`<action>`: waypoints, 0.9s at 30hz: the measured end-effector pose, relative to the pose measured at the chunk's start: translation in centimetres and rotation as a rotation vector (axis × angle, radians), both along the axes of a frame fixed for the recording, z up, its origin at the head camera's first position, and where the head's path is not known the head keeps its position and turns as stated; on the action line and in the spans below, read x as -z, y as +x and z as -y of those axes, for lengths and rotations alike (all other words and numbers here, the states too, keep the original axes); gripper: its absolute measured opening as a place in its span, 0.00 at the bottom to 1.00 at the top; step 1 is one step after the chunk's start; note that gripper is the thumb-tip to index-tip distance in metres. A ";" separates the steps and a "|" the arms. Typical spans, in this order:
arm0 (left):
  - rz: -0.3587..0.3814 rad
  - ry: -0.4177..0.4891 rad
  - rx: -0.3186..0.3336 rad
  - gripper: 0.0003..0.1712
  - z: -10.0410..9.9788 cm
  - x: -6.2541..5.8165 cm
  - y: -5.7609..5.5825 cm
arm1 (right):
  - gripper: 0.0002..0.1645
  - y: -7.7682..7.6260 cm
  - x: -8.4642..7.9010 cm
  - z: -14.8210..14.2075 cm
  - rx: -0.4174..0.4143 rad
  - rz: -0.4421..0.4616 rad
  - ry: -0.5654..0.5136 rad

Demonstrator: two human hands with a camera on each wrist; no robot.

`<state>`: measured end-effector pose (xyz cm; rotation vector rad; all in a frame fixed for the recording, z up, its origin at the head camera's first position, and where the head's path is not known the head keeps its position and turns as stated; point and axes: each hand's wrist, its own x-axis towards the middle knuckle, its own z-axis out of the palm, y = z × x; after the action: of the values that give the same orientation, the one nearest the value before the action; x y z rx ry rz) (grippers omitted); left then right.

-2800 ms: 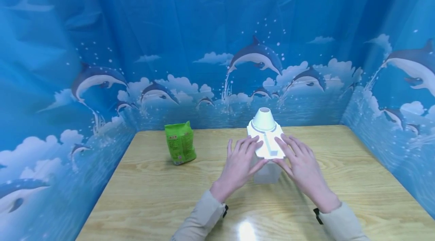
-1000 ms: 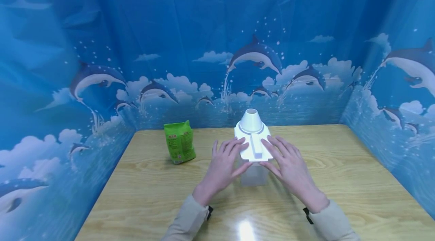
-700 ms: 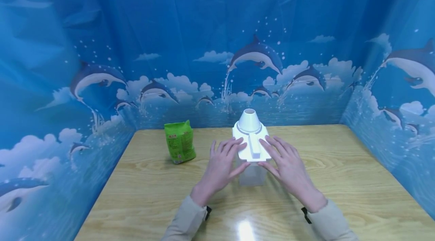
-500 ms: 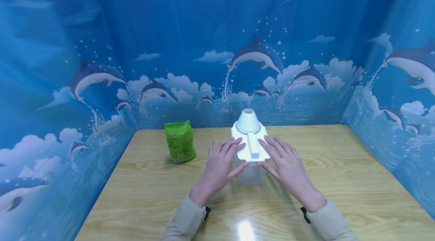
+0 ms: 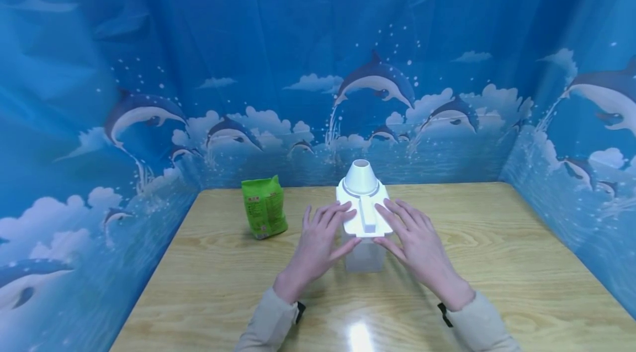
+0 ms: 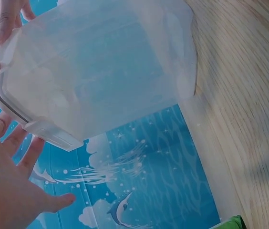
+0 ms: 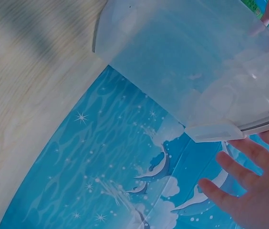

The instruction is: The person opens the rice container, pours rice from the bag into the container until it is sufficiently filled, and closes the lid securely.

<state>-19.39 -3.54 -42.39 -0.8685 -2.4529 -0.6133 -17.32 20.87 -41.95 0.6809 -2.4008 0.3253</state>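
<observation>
A translucent food storage container (image 5: 365,257) stands upright on the wooden table, taller than wide. Its white lid (image 5: 351,222) carries a cone-shaped cap (image 5: 361,178) with an open top and a raised bar in front of it. My left hand (image 5: 318,244) grips the lid's left side, index finger on top and thumb at the near edge. On the opposite side my right hand (image 5: 419,244) grips the lid in the same way, the two thumbs pointing at each other. From the left wrist view, several fingers (image 6: 32,155) lie against the lid's side flap (image 6: 53,136).
A green printed bag (image 5: 265,208) stands on the table (image 5: 199,286) to the left, toward the back. Blue curtains (image 5: 298,37) with dolphins and clouds hang behind the table and along both sides.
Both hands and the container have shifted left together, mostly between the oldest frame and one second ago, and a little more since. The green bag stays in place.
</observation>
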 end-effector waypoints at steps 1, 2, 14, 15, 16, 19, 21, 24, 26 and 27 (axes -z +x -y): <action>-0.001 0.000 0.001 0.33 0.0 0.0 0.0 | 0.45 0.0 0.0 0.0 0.000 0.001 0.000; -0.002 -0.001 0.002 0.33 0.1 0.0 0.0 | 0.45 0.0 0.0 0.1 -0.001 0.001 0.000; -0.027 0.017 0.017 0.33 0.6 -0.1 0.0 | 0.45 0.0 0.1 0.4 -0.007 0.001 -0.001; -0.027 0.016 0.017 0.33 0.6 -0.1 0.0 | 0.45 0.0 0.1 0.4 -0.007 0.000 -0.003; -0.029 0.017 0.018 0.33 0.6 -0.1 0.0 | 0.45 0.0 0.2 0.4 -0.007 -0.003 -0.004; -0.036 0.018 0.018 0.33 0.6 -0.1 0.0 | 0.46 0.0 0.2 0.4 -0.008 -0.009 -0.003; -0.039 0.022 0.018 0.33 0.6 -0.1 0.0 | 0.46 0.0 0.2 0.4 -0.007 -0.011 -0.002; -0.041 0.031 0.020 0.33 0.6 -0.1 0.0 | 0.45 0.0 0.2 0.5 -0.008 -0.016 0.000; -0.044 0.038 0.021 0.33 0.6 -0.1 -0.1 | 0.45 -0.1 0.2 0.5 -0.008 -0.019 0.000; -0.047 0.045 0.023 0.33 0.7 -0.1 -0.1 | 0.45 -0.1 0.2 0.5 -0.008 -0.019 -0.001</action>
<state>-19.51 -4.20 -42.26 -0.8846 -2.3810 -0.6457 -17.42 20.33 -42.16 0.6908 -2.3801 0.3213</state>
